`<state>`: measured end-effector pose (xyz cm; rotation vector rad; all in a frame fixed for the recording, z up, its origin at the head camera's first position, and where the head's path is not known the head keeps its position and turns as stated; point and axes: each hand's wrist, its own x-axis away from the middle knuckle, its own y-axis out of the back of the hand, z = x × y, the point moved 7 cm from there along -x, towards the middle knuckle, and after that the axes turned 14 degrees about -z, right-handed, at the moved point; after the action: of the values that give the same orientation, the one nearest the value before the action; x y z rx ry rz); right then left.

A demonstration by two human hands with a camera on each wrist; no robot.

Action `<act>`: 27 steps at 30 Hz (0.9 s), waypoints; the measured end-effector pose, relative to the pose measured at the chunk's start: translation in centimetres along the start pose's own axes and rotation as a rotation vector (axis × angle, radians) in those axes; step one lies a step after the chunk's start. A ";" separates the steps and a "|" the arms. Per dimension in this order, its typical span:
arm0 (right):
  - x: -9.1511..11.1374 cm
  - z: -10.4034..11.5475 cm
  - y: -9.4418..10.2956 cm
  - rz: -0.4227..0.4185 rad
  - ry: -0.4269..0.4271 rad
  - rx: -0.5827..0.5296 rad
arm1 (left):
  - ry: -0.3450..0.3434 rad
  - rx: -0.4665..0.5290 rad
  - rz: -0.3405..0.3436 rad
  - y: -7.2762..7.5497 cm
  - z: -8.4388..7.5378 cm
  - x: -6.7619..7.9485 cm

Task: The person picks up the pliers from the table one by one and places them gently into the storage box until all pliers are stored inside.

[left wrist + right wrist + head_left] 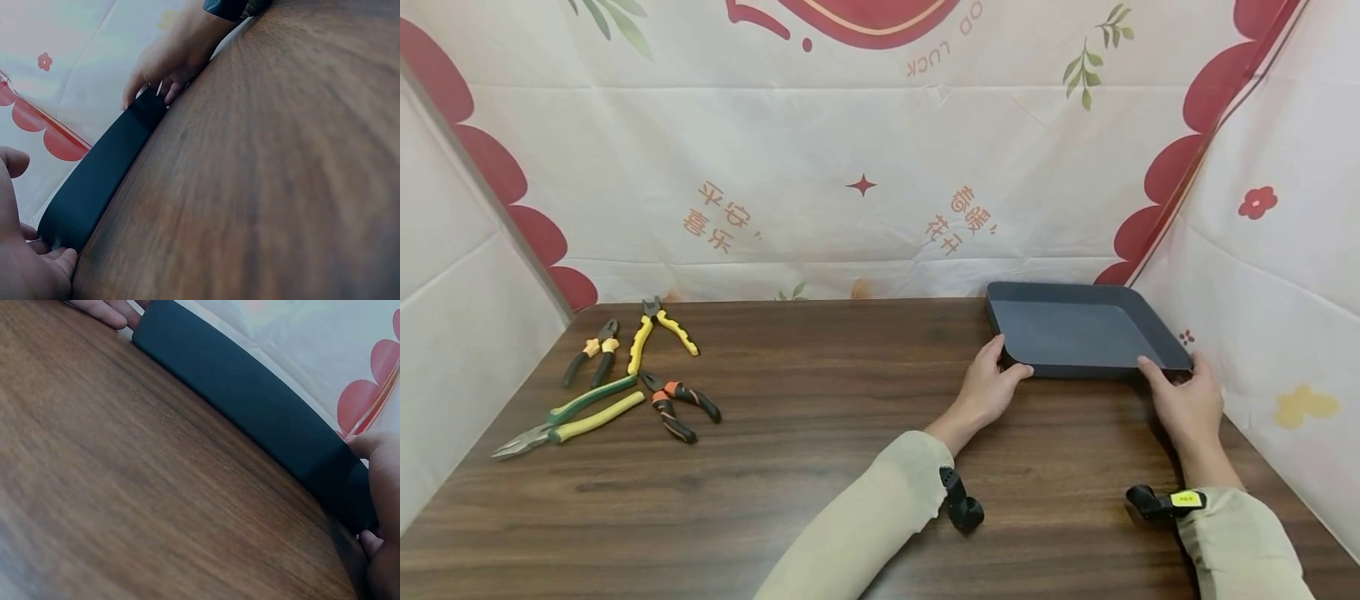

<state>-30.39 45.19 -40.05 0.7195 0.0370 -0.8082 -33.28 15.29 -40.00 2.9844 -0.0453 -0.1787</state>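
Left hand [988,392] curled round near-left corner of dark tray [1078,333], thumb over the rim, fingers on the outer wall; right hand [1183,400] gripping near-right corner likewise. Tray flat on wooden table [820,433], far-right area, just beside the printed cloth backdrop [1262,275], directly ahead of both hands with near edge between them. Risk, judged: grip only at the two near corners, so far edge could sag or tray could tilt if lifted unevenly; rim could scrape the table or catch the cloth at right. Four pliers [625,379] well apart at far left, untouched.
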 end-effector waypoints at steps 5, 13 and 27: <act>0.2 -0.1 -0.1 -0.017 0.005 0.008 | -0.007 0.015 -0.030 0.4 0.2 0.0; 0.8 0.7 -0.2 -0.070 0.040 0.007 | -0.025 -0.012 -0.056 1.5 0.3 0.1; 2.1 1.4 -0.9 -0.060 -0.015 -0.003 | -0.034 -0.040 -0.051 3.5 0.7 0.5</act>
<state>-29.81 42.58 -40.09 0.7125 0.0461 -0.8709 -32.93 11.72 -40.22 2.9447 0.0299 -0.2333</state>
